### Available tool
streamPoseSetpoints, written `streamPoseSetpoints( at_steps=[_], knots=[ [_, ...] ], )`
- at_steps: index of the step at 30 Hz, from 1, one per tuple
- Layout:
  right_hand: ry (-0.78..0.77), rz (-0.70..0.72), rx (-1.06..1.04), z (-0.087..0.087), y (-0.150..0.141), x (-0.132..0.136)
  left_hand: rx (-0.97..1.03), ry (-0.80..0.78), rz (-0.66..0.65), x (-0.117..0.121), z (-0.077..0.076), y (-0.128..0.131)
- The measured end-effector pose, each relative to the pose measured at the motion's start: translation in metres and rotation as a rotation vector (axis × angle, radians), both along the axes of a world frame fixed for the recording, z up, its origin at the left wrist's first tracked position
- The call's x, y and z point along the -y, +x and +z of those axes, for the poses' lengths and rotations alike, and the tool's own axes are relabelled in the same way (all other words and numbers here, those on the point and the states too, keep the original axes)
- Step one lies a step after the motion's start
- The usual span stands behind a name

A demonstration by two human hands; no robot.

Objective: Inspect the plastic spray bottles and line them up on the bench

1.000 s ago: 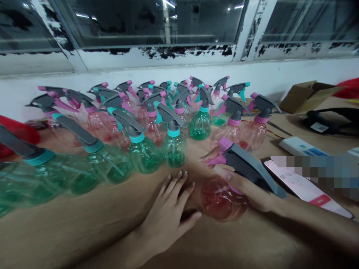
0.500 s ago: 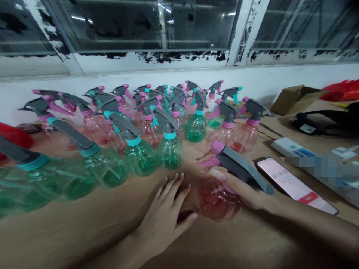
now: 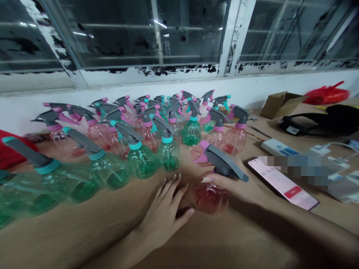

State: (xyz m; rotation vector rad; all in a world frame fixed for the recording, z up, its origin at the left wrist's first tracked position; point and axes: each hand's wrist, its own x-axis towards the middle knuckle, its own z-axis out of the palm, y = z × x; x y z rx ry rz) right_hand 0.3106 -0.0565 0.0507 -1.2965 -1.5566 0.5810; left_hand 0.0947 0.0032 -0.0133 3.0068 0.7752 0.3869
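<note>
My right hand (image 3: 224, 181) is wrapped round the neck of a pink spray bottle (image 3: 210, 198) with a grey and pink trigger head. Reddish liquid shows inside it, and it stands upright or nearly so on the table; the far fingers are partly hidden behind the head. Flat on the tabletop (image 3: 117, 228), just left of that bottle, lies my left hand (image 3: 166, 205) with its fingers spread and nothing in it. Beyond its fingertips stand a green spray bottle (image 3: 169, 153) and a second green spray bottle (image 3: 141, 160), both with turquoise collars.
Several more pink and green spray bottles (image 3: 191, 130) crowd toward the wall. To the right lie a phone (image 3: 283, 183), a white power strip (image 3: 280, 147), a black strapped item (image 3: 316, 121), an open cardboard box (image 3: 280, 104) and a red bag (image 3: 327, 93). Red material (image 3: 17, 149) sits far left.
The view has shifted, so most things sit a little lower in it. My right hand has moved down the held bottle's neck slightly. My left hand stays flat on the table.
</note>
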Motion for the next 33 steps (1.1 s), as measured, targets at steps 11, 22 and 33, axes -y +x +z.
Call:
streamPoseSetpoints(
  at_steps=[11,22,33],
  knots=[
    [-0.018,-0.022,0.275,0.001,0.012,0.027,-0.015,0.014,-0.002,-0.001,0.003,0.002],
    [0.056,-0.260,0.421,-0.009,0.015,0.018,-0.006,0.033,0.000,-0.001,0.002,0.002],
    [0.124,-0.239,0.526,0.008,0.021,-0.049,0.011,0.058,0.002,-0.001,0.003,0.001]
  ],
)
